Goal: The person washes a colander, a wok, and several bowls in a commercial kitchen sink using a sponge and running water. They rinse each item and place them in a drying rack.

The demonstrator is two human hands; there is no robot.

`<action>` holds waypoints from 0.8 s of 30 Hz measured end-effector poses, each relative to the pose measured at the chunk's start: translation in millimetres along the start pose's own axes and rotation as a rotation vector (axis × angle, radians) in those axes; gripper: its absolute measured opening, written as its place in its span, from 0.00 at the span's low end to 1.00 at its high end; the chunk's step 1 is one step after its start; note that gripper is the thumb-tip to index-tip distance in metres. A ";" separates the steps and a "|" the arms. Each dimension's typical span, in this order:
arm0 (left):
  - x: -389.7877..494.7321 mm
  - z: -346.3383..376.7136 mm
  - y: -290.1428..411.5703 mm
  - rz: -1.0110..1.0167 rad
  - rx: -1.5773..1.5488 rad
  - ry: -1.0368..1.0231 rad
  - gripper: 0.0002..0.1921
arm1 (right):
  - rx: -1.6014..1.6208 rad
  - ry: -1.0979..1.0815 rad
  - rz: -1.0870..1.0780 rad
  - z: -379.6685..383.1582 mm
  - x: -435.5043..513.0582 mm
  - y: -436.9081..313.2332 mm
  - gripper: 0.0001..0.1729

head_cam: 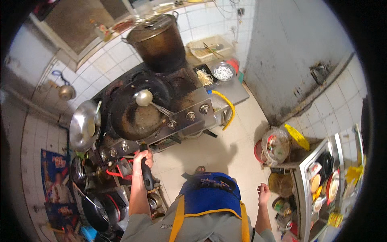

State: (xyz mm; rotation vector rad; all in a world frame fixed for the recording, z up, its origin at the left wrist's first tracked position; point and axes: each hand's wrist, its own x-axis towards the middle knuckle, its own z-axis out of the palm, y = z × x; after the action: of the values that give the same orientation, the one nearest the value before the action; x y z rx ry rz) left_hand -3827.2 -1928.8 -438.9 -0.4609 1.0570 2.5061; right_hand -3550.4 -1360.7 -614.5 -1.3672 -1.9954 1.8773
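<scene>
My left hand (143, 158) grips the black handle of a dark wok (139, 118) on the gas stove (193, 106). The wok's inside shows brownish residue. A metal ladle (144, 98) lies over the wok, its handle reaching toward the stove's front panel and knobs. To the left stands a steel wok (85, 127) with a utensil in it. Behind, a large stained stockpot (157, 42) with a lid sits on the stove. My right hand (264, 191) hangs at my right side, fingers loosely curled, with nothing seen in it, near the shelf unit.
Right of the stove, a side table (239, 92) bears a bowl of white food (223, 72), a tray of noodle-like strands (204, 77) and a plastic basket (208, 53). A yellow hose (229, 104) hangs down there. At right, a metal shelf (304, 169) holds dishes; pans (95, 208) stand lower left.
</scene>
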 end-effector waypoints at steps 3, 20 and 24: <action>41.0 -25.9 22.8 0.007 -0.060 -0.124 0.10 | 0.000 0.121 0.055 -3.0 -28.5 18.9 0.14; 145.8 -72.5 -44.5 0.133 -0.142 -0.123 0.34 | 0.171 0.430 0.244 -100.6 -164.9 157.1 0.12; 122.0 -39.2 -208.0 -0.371 0.347 -0.323 0.28 | 0.253 0.536 0.270 -166.7 -202.6 208.4 0.12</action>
State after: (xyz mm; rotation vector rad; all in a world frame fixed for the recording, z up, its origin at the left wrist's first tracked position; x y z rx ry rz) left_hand -3831.8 -1797.1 -644.6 -0.1269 1.1246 1.9409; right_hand -3218.5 -1392.2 -646.9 -1.8772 -1.3292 1.5492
